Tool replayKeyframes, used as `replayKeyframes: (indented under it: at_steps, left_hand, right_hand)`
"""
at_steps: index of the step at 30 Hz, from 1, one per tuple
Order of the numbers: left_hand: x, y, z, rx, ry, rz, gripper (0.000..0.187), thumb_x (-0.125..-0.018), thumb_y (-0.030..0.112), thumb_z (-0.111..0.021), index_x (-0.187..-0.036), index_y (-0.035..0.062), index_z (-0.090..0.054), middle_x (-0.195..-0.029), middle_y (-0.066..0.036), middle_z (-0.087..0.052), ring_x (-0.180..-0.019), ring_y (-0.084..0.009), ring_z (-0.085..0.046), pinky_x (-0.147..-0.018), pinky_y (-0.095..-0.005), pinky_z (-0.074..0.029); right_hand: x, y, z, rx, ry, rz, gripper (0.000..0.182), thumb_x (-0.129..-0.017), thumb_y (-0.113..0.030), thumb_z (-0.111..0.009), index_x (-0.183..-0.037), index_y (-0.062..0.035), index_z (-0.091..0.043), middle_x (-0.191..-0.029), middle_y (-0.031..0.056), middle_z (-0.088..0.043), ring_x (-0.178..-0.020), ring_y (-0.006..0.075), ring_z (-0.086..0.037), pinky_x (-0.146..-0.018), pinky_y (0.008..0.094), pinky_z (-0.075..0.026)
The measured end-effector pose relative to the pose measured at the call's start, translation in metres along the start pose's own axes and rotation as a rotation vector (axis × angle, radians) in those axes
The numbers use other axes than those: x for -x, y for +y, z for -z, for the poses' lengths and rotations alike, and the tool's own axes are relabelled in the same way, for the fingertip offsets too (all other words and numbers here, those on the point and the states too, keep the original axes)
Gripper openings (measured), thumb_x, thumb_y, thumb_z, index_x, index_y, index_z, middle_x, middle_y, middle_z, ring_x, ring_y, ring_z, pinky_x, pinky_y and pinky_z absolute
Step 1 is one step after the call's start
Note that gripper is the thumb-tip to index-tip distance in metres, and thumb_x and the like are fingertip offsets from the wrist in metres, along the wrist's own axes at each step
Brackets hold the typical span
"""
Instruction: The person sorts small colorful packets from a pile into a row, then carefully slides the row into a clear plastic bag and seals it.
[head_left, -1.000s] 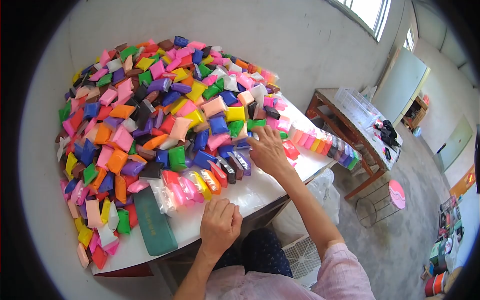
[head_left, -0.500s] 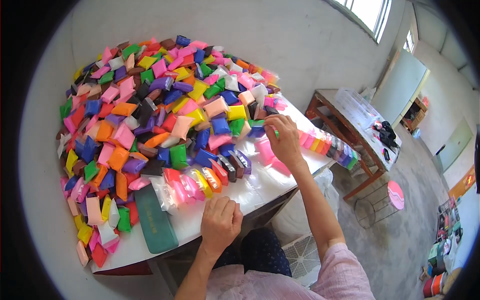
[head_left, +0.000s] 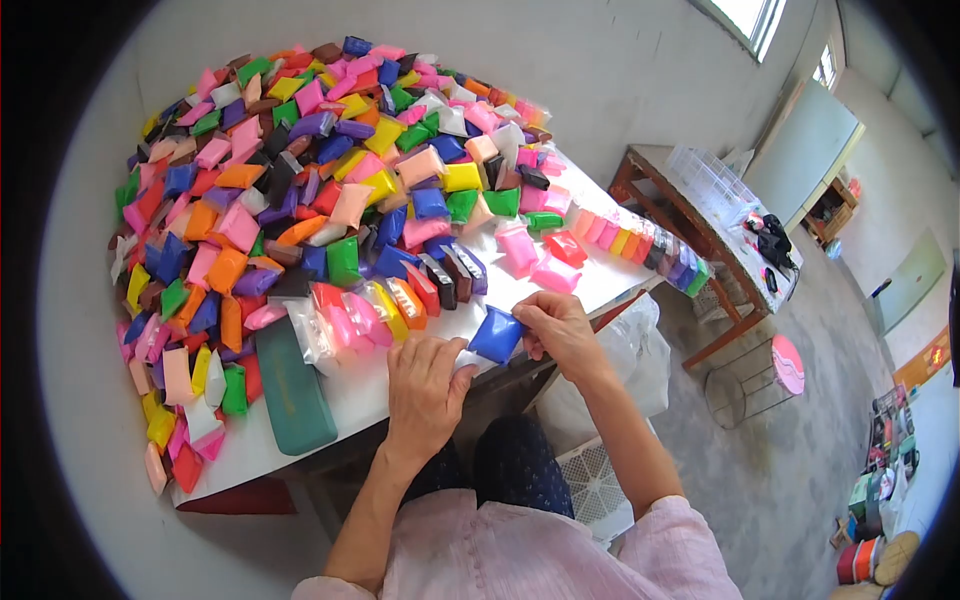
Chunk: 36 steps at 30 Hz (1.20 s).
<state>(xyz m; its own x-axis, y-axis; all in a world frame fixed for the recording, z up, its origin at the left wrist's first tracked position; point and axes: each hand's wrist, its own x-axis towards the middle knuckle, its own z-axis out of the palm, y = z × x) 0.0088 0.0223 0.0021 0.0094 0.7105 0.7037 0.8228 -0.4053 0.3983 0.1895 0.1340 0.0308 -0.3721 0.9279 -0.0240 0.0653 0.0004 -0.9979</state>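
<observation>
Blue packet [head_left: 497,334] sits between your two hands at the near edge of the white surface [head_left: 380,395], raised slightly off it, tilted. Your right hand [head_left: 558,331] pinches its right edge, fingers clamped on it. Your left hand [head_left: 426,385] is curled at its lower left corner, fingers closed on a clear plastic bag [head_left: 466,359] that touches the packet; whether it grips the packet itself, can't tell.

Just behind the hands: a short row of upright packets [head_left: 400,305], red, pink, yellow, orange, brown, purple, standing in clear film. Left of that, a dark green flat case [head_left: 291,387] lies on the surface. A few loose pink packets [head_left: 535,262] and a red one [head_left: 565,247] lie near the right edge. Along the far right edge, a lined-up row of pastel packets [head_left: 640,247].

Beyond all that, a big heap of mixed-colour packets [head_left: 300,170] covers most of the surface up to the wall. To the right, well apart, a wooden side table [head_left: 668,215] with a clear tray [head_left: 712,185].
</observation>
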Motion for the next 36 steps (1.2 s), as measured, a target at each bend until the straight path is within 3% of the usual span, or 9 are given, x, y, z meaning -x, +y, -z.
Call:
replayKeyframes:
  at_steps: [3, 4, 7, 10, 13, 14, 17, 21, 36]
  left_hand:
    - [0.001, 0.000, 0.001, 0.054, 0.006, -0.013, 0.021, -0.089, 0.017, -0.067, -0.102, 0.0023, -0.061, -0.089, -0.013, -0.054, -0.087, -0.0316, -0.052, -0.081, -0.0430, -0.038]
    - [0.000, -0.001, 0.002, 0.080, 0.014, -0.017, 0.019, -0.090, 0.017, -0.067, -0.099, 0.0023, -0.061, -0.086, -0.013, -0.052, -0.084, -0.0314, -0.051, -0.079, -0.0429, -0.038]
    - [-0.002, 0.002, 0.004, 0.144, -0.010, 0.034, 0.015, -0.090, 0.015, -0.067, -0.090, 0.0017, -0.060, -0.081, -0.012, -0.051, -0.078, -0.0306, -0.050, -0.076, -0.0416, -0.037]
    - [-0.001, -0.002, 0.005, 0.158, -0.094, 0.021, 0.014, -0.089, 0.014, -0.067, -0.087, 0.0015, -0.061, -0.082, -0.011, -0.053, -0.083, -0.0304, -0.052, -0.078, -0.0424, -0.038]
    - [0.000, -0.002, 0.003, 0.132, -0.072, -0.004, 0.013, -0.089, 0.013, -0.067, -0.086, 0.0022, -0.061, -0.081, -0.011, -0.052, -0.083, -0.0301, -0.052, -0.078, -0.0422, -0.039]
    - [0.000, -0.002, 0.003, 0.134, -0.052, -0.014, 0.013, -0.088, 0.012, -0.067, -0.085, 0.0019, -0.061, -0.080, -0.011, -0.051, -0.080, -0.0301, -0.051, -0.076, -0.0419, -0.038]
    - [-0.002, -0.001, 0.000, 0.136, -0.004, -0.038, 0.012, -0.088, 0.010, -0.068, -0.083, 0.0013, -0.061, -0.076, -0.011, -0.049, -0.076, -0.0301, -0.049, -0.073, -0.0414, -0.037]
    - [-0.002, -0.001, -0.003, 0.130, -0.020, -0.065, 0.013, -0.087, 0.010, -0.069, -0.083, 0.0010, -0.060, -0.078, -0.012, -0.050, -0.077, -0.0306, -0.049, -0.074, -0.0418, -0.038]
    - [-0.008, -0.005, 0.006, 0.039, -0.122, -0.135, 0.015, -0.081, 0.006, -0.071, -0.085, 0.0002, -0.057, -0.085, -0.013, -0.051, -0.084, -0.0335, -0.051, -0.075, -0.0433, -0.042]
  right_hand:
    - [-0.002, 0.002, -0.010, 0.149, 0.024, 0.009, 0.020, -0.091, -0.015, -0.064, -0.087, 0.0040, -0.068, -0.066, 0.0045, -0.063, -0.055, 0.0069, -0.060, -0.043, 0.0215, -0.046]
    - [-0.002, -0.001, -0.013, 0.222, 0.039, -0.013, 0.021, -0.089, -0.015, -0.064, -0.086, 0.0057, -0.068, -0.065, 0.0092, -0.065, -0.059, 0.0150, -0.064, -0.050, 0.0274, -0.051]
    - [-0.008, 0.015, -0.018, 0.499, 0.080, 0.229, 0.021, -0.089, -0.015, -0.063, -0.088, 0.0052, -0.068, -0.067, 0.0143, -0.067, -0.064, 0.0272, -0.067, -0.061, 0.0354, -0.054]
    - [0.002, 0.013, -0.025, 0.495, 0.223, 0.379, 0.020, -0.089, -0.017, -0.065, -0.089, 0.0031, -0.067, -0.073, 0.0161, -0.066, -0.070, 0.0360, -0.066, -0.068, 0.0413, -0.052]
    - [0.019, 0.014, -0.022, 0.700, 0.495, 0.640, 0.021, -0.089, -0.021, -0.069, -0.091, 0.0001, -0.066, -0.079, 0.0141, -0.064, -0.067, 0.0339, -0.065, -0.064, 0.0422, -0.051]
    - [0.033, 0.009, -0.015, 0.715, 0.382, 0.546, 0.023, -0.088, -0.024, -0.071, -0.093, -0.0025, -0.063, -0.084, 0.0127, -0.061, -0.068, 0.0316, -0.064, -0.063, 0.0419, -0.051]
    - [0.060, 0.006, -0.009, 0.714, 0.080, 0.570, 0.024, -0.087, -0.024, -0.073, -0.093, -0.0031, -0.063, -0.086, 0.0126, -0.062, -0.069, 0.0296, -0.064, -0.063, 0.0405, -0.051]
    - [0.057, 0.023, -0.021, 0.935, 0.189, 0.795, 0.025, -0.084, -0.023, -0.075, -0.089, -0.0034, -0.061, -0.082, 0.0109, -0.058, -0.073, 0.0274, -0.062, -0.061, 0.0381, -0.050]
    - [0.047, 0.038, -0.021, 0.951, 0.149, 0.955, 0.019, -0.080, -0.010, -0.071, -0.085, -0.0033, -0.054, -0.080, 0.0094, -0.052, -0.073, 0.0257, -0.059, -0.063, 0.0370, -0.050]
